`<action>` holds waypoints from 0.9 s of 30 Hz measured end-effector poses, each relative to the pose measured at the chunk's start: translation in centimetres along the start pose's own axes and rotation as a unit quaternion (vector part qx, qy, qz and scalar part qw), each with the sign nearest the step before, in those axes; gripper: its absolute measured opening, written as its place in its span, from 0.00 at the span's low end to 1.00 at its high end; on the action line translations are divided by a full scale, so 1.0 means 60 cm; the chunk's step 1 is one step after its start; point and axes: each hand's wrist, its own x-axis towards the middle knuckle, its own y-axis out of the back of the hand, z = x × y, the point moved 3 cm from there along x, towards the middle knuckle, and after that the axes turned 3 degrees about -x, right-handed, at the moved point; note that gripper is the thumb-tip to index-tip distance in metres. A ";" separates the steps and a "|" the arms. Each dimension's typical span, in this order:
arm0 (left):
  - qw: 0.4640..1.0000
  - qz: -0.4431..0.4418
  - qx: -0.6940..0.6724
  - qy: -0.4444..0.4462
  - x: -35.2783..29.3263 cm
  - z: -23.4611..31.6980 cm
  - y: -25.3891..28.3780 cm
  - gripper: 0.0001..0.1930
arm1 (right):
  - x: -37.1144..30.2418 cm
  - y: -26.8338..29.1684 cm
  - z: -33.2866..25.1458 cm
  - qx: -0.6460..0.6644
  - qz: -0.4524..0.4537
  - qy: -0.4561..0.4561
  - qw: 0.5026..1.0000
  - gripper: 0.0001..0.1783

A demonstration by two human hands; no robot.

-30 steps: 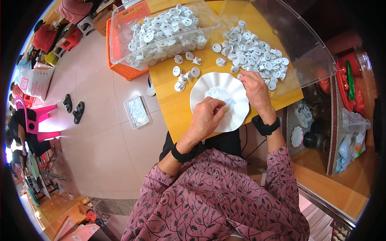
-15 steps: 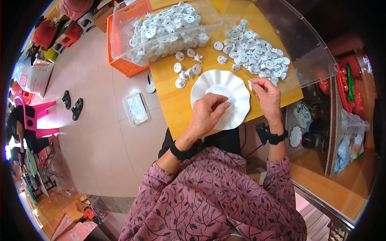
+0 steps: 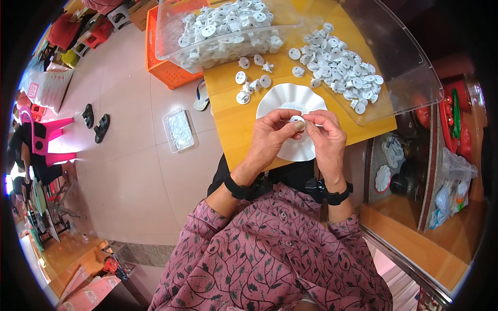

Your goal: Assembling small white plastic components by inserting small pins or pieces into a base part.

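My left hand (image 3: 271, 136) and my right hand (image 3: 327, 139) meet above a white wavy-rimmed plate (image 3: 280, 94). Between their fingertips is a small white round plastic piece (image 3: 297, 119), pinched from both sides. Whether a smaller part is also in the right fingers cannot be made out. The hands cover much of the plate. Beyond it to the right lies a pile of similar white plastic pieces (image 3: 340, 67). A few more loose pieces (image 3: 254, 84) are on the table, left of the plate.
A clear plastic bin (image 3: 207, 54) full of white pieces sits at the far left, over an orange crate (image 3: 154, 49). Another clear bin (image 3: 394, 62) lies behind the pile. On the floor are a shallow clear tray (image 3: 178, 129) and black sandals (image 3: 102, 128). Shelves stand at right.
My right hand has moved left from beside the plate to meet my left hand. A round white piece now shows between them. The view has shifted slightly.
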 end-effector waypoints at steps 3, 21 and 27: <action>0.999 -0.001 -0.036 0.003 -0.002 0.000 0.005 0.13 | -0.002 0.002 -0.001 -0.053 -0.006 0.018 0.998 0.06; 0.996 -0.033 0.066 0.047 -0.007 0.011 0.003 0.12 | -0.007 0.010 0.022 0.119 -0.011 -0.151 0.981 0.12; 0.994 -0.037 0.080 0.063 -0.005 0.005 -0.001 0.11 | -0.004 0.015 0.029 0.142 -0.009 -0.089 0.986 0.10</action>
